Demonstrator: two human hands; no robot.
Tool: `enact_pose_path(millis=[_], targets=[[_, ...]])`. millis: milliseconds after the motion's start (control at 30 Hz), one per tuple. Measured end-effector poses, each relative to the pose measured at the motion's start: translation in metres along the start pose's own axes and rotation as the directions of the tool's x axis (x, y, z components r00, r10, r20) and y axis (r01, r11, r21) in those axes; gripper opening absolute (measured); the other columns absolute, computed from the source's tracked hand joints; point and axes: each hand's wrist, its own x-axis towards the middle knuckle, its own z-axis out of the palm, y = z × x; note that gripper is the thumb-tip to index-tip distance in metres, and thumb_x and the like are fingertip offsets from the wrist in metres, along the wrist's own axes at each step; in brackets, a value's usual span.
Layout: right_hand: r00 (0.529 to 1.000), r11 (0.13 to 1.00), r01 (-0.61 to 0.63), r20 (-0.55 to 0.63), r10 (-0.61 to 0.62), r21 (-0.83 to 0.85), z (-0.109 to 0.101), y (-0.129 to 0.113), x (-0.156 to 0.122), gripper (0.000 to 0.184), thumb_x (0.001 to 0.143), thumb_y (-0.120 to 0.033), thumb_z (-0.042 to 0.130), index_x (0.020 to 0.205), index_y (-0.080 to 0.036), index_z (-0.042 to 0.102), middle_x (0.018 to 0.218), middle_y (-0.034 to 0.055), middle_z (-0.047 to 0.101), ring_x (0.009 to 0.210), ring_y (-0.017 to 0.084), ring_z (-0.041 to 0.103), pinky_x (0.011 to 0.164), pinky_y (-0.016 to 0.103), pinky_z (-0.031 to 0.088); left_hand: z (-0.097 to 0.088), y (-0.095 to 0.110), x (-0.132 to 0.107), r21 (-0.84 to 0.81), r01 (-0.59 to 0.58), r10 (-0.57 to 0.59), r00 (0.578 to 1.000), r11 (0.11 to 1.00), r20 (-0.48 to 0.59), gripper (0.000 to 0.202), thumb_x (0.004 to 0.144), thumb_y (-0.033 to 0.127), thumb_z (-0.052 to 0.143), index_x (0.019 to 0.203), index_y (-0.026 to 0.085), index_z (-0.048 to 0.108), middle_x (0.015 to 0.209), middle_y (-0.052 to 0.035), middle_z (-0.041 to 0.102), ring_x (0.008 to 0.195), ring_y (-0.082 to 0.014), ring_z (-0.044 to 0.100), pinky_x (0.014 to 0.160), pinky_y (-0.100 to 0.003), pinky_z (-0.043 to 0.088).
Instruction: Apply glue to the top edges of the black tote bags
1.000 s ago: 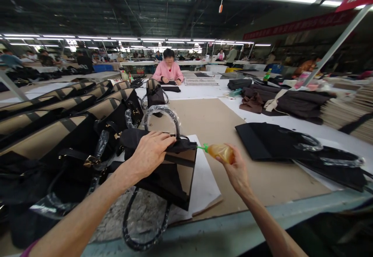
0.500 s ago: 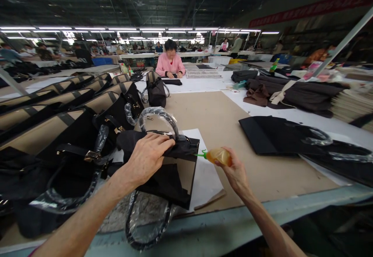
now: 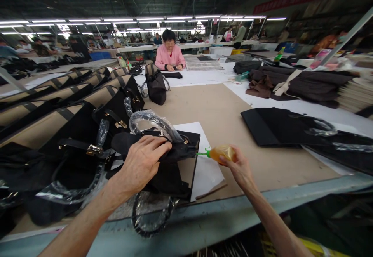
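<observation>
My right hand (image 3: pixel 236 162) is wrapped round a clear squeeze bottle (image 3: pixel 220 154) of amber liquid, tilted sideways. Its thin green nozzle points left and reaches the right edge of a black handbag (image 3: pixel 186 152). My left hand (image 3: pixel 145 158) lies over the bag's upper part with its fingers curled onto the dark material; the thumb is hidden. A plastic-wrapped handle (image 3: pixel 154 119) arches up behind the left fingers, and another wrapped handle (image 3: pixel 135 220) hangs at the table's front edge. Under the bag's right side lies white paper (image 3: pixel 206 175).
Rows of black handbags (image 3: pixel 67 121) with beige linings fill the left side. One bag (image 3: pixel 154 84) stands farther back. Flat black bag pieces (image 3: pixel 271 129) lie at the right, near folded dark fabric (image 3: pixel 300 84). A person in pink (image 3: pixel 169 59) sits across the table.
The bottle has shifted slightly right, its nozzle still by the bag's edge. My left hand and the bag have barely moved. The camera view has tipped a little downward.
</observation>
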Motion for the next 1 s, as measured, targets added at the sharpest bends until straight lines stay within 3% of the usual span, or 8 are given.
enact_pose_path(millis=[467, 767, 1000], targets=[[0.983, 0.98, -0.175, 0.068, 0.169, 0.094, -0.004, -0.01, -0.025, 0.052, 0.065, -0.041, 0.079, 0.104, -0.018, 0.053, 0.095, 0.0063, 0.061, 0.089, 0.03, 0.06, 0.065, 0.039, 0.058, -0.001, -0.005, 0.003, 0.003, 0.014, -0.014, 0.998, 1.0, 0.057, 0.046, 0.062, 0.001, 0.039, 0.101, 0.014, 0.061, 0.105, -0.0086, 0.066, 0.096, -0.0233, 0.06, 0.086, -0.039, 0.05], [0.967, 0.972, -0.223, 0.146, 0.21, 0.079, -0.01, -0.018, -0.045, 0.048, 0.067, -0.041, 0.079, 0.102, -0.019, 0.055, 0.094, 0.0057, 0.062, 0.091, 0.029, 0.058, 0.073, 0.038, 0.054, -0.002, -0.003, 0.036, 0.186, 0.094, -0.135, 0.965, 0.978, 0.225, 0.037, 0.073, 0.007, 0.04, 0.104, 0.014, 0.058, 0.105, -0.01, 0.065, 0.096, -0.0243, 0.062, 0.085, -0.038, 0.05], [0.948, 0.959, -0.272, 0.194, 0.252, 0.082, -0.011, -0.027, -0.057, 0.046, 0.068, -0.041, 0.077, 0.101, -0.019, 0.055, 0.093, 0.0049, 0.062, 0.088, 0.027, 0.057, 0.067, 0.033, 0.053, 0.003, -0.006, 0.045, 0.232, 0.118, -0.178, 0.949, 0.966, 0.259, 0.035, 0.074, 0.008, 0.042, 0.104, 0.018, 0.058, 0.104, -0.0067, 0.066, 0.099, -0.0221, 0.061, 0.085, -0.033, 0.049]])
